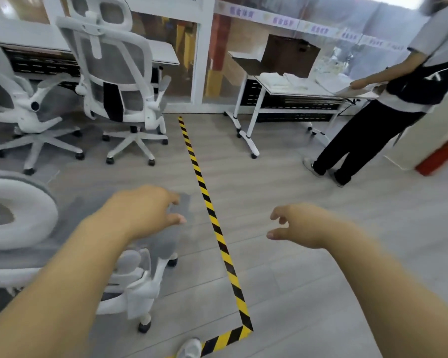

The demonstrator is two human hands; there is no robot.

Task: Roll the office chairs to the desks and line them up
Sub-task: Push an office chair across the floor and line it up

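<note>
Two white mesh office chairs stand at the long white desk point(163, 54) at the back left: one chair point(114, 81) with its back to me, another chair point(16, 99) further left, partly cut off. A third white chair point(18, 218) is right below me at the left, its headrest and seat under my left arm. My left hand point(145, 210) hovers open above this chair's seat, not gripping it. My right hand point(300, 226) is held out over bare floor, fingers loosely apart, holding nothing.
A yellow-black tape line point(207, 200) runs across the grey floor and turns near my shoe point(190, 348). Another person point(388, 104) stands at a smaller white table point(290, 89) with a cardboard box at the back right. A red box point(442, 156) sits by the right wall.
</note>
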